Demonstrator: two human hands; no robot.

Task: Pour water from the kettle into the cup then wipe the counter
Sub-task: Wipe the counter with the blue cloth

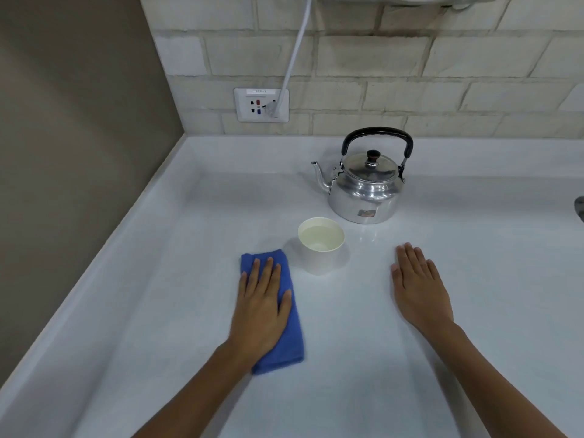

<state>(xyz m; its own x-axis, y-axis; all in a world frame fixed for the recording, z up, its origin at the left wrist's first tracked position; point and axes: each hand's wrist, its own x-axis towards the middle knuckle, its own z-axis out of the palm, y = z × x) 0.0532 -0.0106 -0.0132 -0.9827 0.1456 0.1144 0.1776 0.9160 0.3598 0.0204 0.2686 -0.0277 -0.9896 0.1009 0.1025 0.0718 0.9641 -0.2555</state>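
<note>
Cup (320, 248) full of water

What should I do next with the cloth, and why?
Probably slide the cloth across the counter under your left hand, away from the cup. The cup already holds water, the kettle stands upright behind it, and your left hand lies flat on the cloth. The right hand rests flat and empty.
</note>
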